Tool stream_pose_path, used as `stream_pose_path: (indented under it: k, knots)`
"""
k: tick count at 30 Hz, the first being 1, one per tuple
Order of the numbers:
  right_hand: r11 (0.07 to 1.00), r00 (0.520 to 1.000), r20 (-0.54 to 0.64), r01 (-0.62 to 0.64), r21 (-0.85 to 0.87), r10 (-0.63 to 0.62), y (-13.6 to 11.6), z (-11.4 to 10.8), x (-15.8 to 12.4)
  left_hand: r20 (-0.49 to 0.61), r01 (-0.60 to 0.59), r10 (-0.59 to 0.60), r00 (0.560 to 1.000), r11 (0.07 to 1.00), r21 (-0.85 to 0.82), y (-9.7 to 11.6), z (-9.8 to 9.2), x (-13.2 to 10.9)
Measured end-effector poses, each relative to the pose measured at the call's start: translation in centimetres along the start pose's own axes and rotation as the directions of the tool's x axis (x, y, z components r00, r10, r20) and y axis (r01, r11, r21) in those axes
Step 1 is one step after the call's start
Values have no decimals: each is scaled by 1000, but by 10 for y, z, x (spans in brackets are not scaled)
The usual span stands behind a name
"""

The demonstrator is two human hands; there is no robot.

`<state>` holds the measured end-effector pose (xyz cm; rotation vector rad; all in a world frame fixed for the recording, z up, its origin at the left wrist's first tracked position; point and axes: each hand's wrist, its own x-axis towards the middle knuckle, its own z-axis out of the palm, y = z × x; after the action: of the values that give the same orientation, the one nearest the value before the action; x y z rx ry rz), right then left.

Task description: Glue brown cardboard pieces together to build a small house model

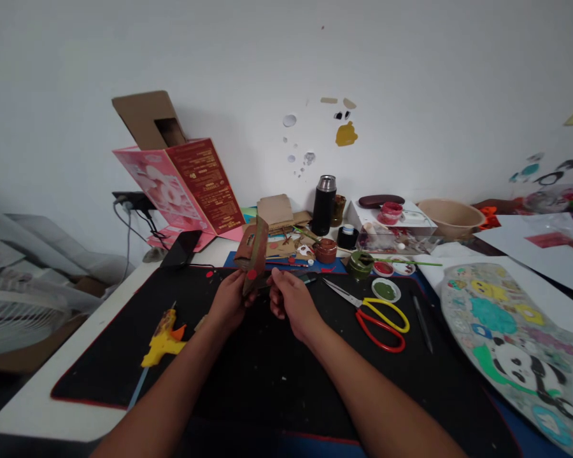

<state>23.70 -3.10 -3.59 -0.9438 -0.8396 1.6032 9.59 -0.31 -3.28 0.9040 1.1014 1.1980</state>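
Observation:
My left hand (pixel 230 294) is closed around the lower end of a painted cardboard piece (pixel 256 249). The piece stands upright and folded, reddish brown with a greenish edge and a red dot near the bottom. Just right of it is my right hand (pixel 290 298), its fingers curled and thumb against the forefinger. Whatever that pinch holds, if anything, cannot be made out. Behind the right hand a slim grey-green tool (pixel 307 278) shows partly; its other end is hidden. Scissors (pixel 370 312) with one yellow and one red handle lie open to the right.
On the black mat (pixel 267 394) are a yellow glue gun (pixel 165 340) at left and a black pen (pixel 423 323) at right. Behind stand paint jars (pixel 360 264), a black thermos (pixel 325 207) and cardboard scraps (pixel 274 210). A painted board (pixel 506 343) lies far right.

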Motion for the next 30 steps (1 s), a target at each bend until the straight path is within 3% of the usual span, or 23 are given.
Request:
stream_pose_path:
  k: [14, 30]
  knots:
    - [999, 1000, 21, -6, -46, 7, 2, 0, -1, 33, 9, -11, 999, 999, 51, -1, 2, -3]
    - [1000, 1000, -14, 15, -15, -16, 2, -3, 1, 16, -96, 95, 995, 991, 96, -5, 1, -1]
